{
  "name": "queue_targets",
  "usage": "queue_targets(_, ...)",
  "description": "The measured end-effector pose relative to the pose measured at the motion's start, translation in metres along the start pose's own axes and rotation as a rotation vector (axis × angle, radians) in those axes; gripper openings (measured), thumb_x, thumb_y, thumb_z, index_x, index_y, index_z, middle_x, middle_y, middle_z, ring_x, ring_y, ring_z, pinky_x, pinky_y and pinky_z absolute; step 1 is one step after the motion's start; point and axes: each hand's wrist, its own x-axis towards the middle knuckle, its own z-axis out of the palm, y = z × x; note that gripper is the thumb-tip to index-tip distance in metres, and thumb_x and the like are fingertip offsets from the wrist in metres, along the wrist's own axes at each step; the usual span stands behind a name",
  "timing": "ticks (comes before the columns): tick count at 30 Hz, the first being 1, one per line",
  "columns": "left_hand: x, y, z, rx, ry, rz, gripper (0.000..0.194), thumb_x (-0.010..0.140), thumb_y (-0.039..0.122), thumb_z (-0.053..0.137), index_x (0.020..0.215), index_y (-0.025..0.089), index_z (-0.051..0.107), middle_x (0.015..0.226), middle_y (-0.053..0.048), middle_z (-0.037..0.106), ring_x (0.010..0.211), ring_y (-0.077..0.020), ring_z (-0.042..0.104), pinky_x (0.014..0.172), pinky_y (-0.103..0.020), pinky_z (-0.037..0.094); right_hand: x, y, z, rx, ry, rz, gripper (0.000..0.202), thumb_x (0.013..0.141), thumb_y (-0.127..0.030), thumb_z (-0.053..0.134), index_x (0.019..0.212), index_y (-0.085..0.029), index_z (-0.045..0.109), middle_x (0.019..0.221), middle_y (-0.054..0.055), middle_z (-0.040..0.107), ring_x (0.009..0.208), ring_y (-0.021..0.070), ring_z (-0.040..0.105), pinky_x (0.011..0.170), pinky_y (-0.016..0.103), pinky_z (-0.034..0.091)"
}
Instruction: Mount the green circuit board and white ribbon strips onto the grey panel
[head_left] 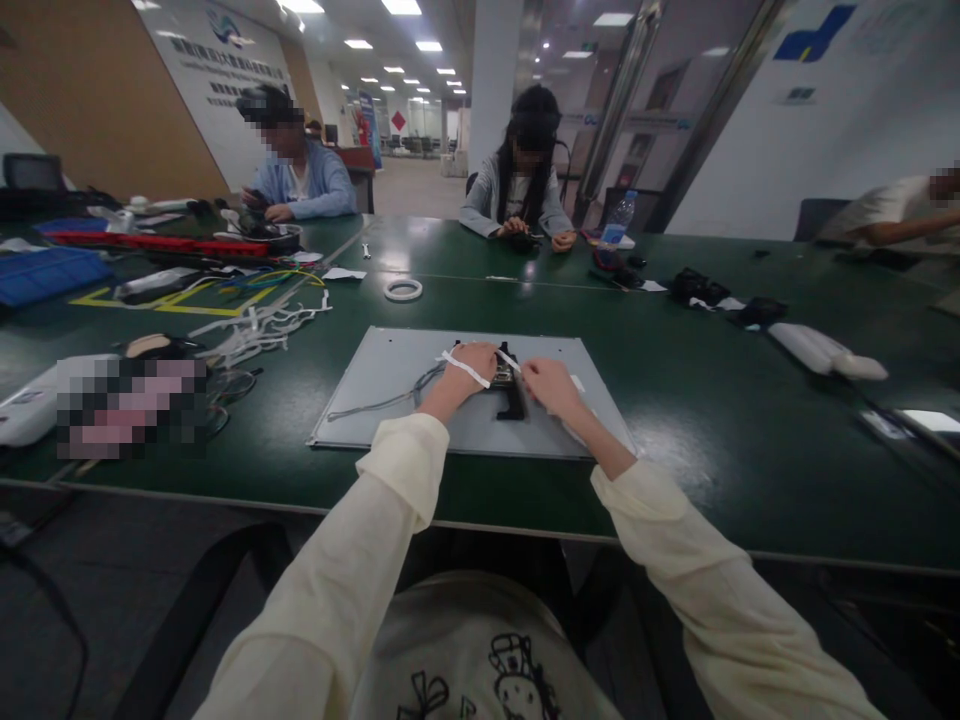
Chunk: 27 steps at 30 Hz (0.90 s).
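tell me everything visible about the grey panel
The grey panel is a flat, smooth-looking, four-sided sheet, perhaps metal or plastic, with small dark spots near its far edge. It lies on the green table, near its front edge. A black part and grey cable rest on it; the left hand and right hand are above.

Panel (401,352) on table (712,350), ring (403,297) behind it, strips (264,326) left, bottle (617,222) farther back right

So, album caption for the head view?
Left hand and right hand with a white strip over a gray panel on a green table.
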Motion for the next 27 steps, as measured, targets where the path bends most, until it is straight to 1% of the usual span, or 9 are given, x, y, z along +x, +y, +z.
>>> queue_targets(2,0.000,0.001,-0.001,0.004,0.001,0.001,0.032,0.087,0.017,0.034,0.109,0.016,0.058,0.109,-0.013,0.062,0.101,-0.0254,0.057,0.088,-0.041,0.041,-0.001,-0.003,0.000,-0.130,0.018,-0.013,0.025,0.086,-0.021,0.041,0.075,-0.013,0.063,0.076,0.010,0.063,0.075,0.0178,0.059,0.064,0.023,0.040)
queue_targets(4,0.000,0.001,-0.002,0.008,0.003,-0.002,0.032,0.086,0.017,0.035,0.107,0.015,0.059,0.107,-0.013,0.063,0.099,-0.0266,0.057,0.087,-0.042,0.041,-0.001,-0.007,0.001,-0.239,0.029,-0.021,0.025,0.085,-0.022,0.042,0.079,-0.013,0.064,0.084,0.013,0.064,0.085,0.0222,0.059,0.068,0.026,0.040)
queue_targets(8,0.002,0.002,-0.004,0.013,-0.004,-0.011,0.028,0.083,0.016,0.040,0.101,0.013,0.061,0.104,-0.014,0.063,0.097,-0.0285,0.057,0.084,-0.044,0.042,0.001,-0.010,0.003,-0.387,0.031,-0.034,0.027,0.086,-0.026,0.042,0.084,-0.013,0.065,0.086,0.015,0.063,0.085,0.0264,0.059,0.067,0.030,0.040)
queue_targets(12,0.005,0.003,-0.005,0.016,-0.017,-0.025,0.028,0.082,0.016,0.041,0.101,0.014,0.061,0.105,-0.015,0.063,0.097,-0.0289,0.057,0.083,-0.044,0.042,0.001,-0.006,0.000,-0.455,0.020,-0.053,0.031,0.088,-0.037,0.043,0.083,-0.015,0.064,0.086,0.014,0.062,0.085,0.0276,0.058,0.065,0.030,0.039)
queue_targets(15,0.005,0.002,-0.005,0.017,-0.028,-0.028,0.029,0.082,0.015,0.040,0.103,0.014,0.061,0.107,-0.015,0.062,0.098,-0.0287,0.057,0.083,-0.043,0.042,0.001,-0.001,-0.001,-0.460,0.022,-0.054,0.033,0.088,-0.043,0.044,0.086,-0.015,0.062,0.085,0.013,0.061,0.085,0.0267,0.058,0.064,0.029,0.038)
queue_targets(18,0.004,0.001,-0.006,0.020,-0.038,-0.020,0.032,0.083,0.015,0.039,0.108,0.014,0.059,0.110,-0.014,0.062,0.100,-0.0281,0.057,0.085,-0.042,0.041,0.000,0.003,-0.001,-0.425,0.032,-0.052,0.029,0.087,-0.042,0.047,0.091,-0.016,0.059,0.084,0.011,0.061,0.082,0.0238,0.057,0.062,0.026,0.035)
queue_targets(22,0.000,0.000,-0.005,0.022,-0.032,0.003,0.036,0.085,0.016,0.036,0.116,0.014,0.054,0.113,-0.014,0.061,0.103,-0.0263,0.056,0.088,-0.041,0.039,-0.003,0.011,-0.004,-0.329,0.030,-0.085,0.018,0.084,-0.035,0.051,0.084,-0.017,0.058,0.076,0.005,0.061,0.073,0.0173,0.056,0.056,0.023,0.030)
queue_targets(25,-0.002,0.000,-0.004,0.033,-0.017,-0.006,0.037,0.086,0.015,0.034,0.120,0.013,0.048,0.107,-0.015,0.063,0.099,-0.0250,0.058,0.088,-0.040,0.039,-0.004,0.016,-0.008,-0.241,0.055,-0.117,0.010,0.080,-0.026,0.054,0.078,-0.017,0.057,0.071,0.001,0.059,0.068,0.0134,0.054,0.056,0.021,0.030)
queue_targets(27,-0.002,0.000,-0.004,0.043,-0.019,-0.020,0.037,0.086,0.016,0.034,0.120,0.011,0.046,0.102,-0.015,0.064,0.097,-0.0250,0.059,0.086,-0.039,0.039,-0.004,0.017,-0.010,-0.184,0.093,-0.133,0.007,0.078,-0.024,0.055,0.076,-0.017,0.056,0.069,0.000,0.058,0.067,0.0120,0.053,0.058,0.021,0.031)
